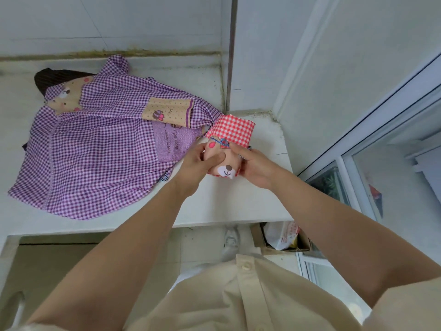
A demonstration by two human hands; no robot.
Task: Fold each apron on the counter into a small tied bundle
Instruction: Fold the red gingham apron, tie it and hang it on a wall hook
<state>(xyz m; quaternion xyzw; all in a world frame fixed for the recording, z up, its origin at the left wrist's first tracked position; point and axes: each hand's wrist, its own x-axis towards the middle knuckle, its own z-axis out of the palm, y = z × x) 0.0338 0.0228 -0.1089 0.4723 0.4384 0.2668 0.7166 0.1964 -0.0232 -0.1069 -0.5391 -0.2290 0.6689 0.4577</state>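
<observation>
While both hands hold it, the red bundle (pixel 232 130) sits low over the counter (pixel 226 206), near the corner of the wall. I cannot tell if it rests there or is lifted a little.

In the head view, the left hand (pixel 196 164) curls round the bundle's left side, with its thumb pressed on the bear-face part. The right hand (pixel 256 168) curls round the right side, right next to the blue string (pixel 222 142) tied round the middle.

The bundle is long from front to back. The bear face points at the person, and the red checked end points away from the grip, toward the wall. It looks tied, or very nearly.

The purple apron (pixel 102 149) lies spread out to the left of the grip, and its edge reaches the bundle's far end. A dark cloth (pixel 51 78) peeks out from under it. The left hand is nearer the purple apron, so I think that hand should reach for it next.
</observation>
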